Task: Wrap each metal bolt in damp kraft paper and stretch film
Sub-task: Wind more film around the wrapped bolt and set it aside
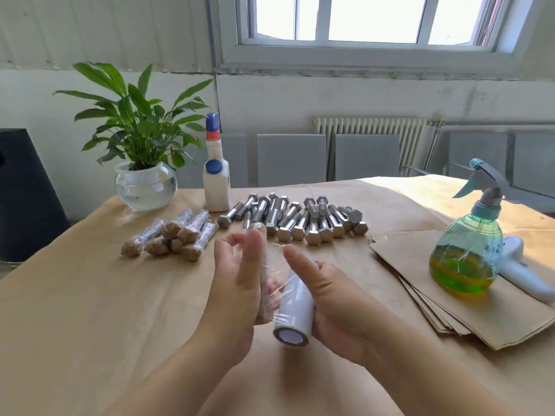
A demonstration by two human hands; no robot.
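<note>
**Paper-covered table under a bright window, film being drawn over a bolt**

The table [90, 295] is covered by brown kraft paper, creased in places and lit by sun at its far right corner. A paper-wrapped bolt [263, 265] is held upright above the middle of the table, pressed against the left hand [237, 277], whose fingers are extended rather than curled; whether the bolt is truly gripped cannot be told. A roll of stretch film [292, 313] is clasped in the right hand [333, 307], its index finger stretched out, and a clear sheet of film is seen running from the roll across to the bolt.

Behind the hands, a pile of bare metal bolts [294, 217] is laid out, and to its left a small heap of finished bundles [174, 235], wrapped in paper and film, is gathered. A white bottle [216, 181] with blue caps is stood just beyond them, beside a potted plant [141, 136] in a glass bowl. On the right, a stack of cut kraft sheets [450, 298] is weighted by a spray bottle [468, 253] of green-yellow liquid, with a white tool [522, 271] lying just behind it.

The room is bounded by a pale wall, a white-framed window [372, 25] and a ribbed radiator [372, 127].
</note>
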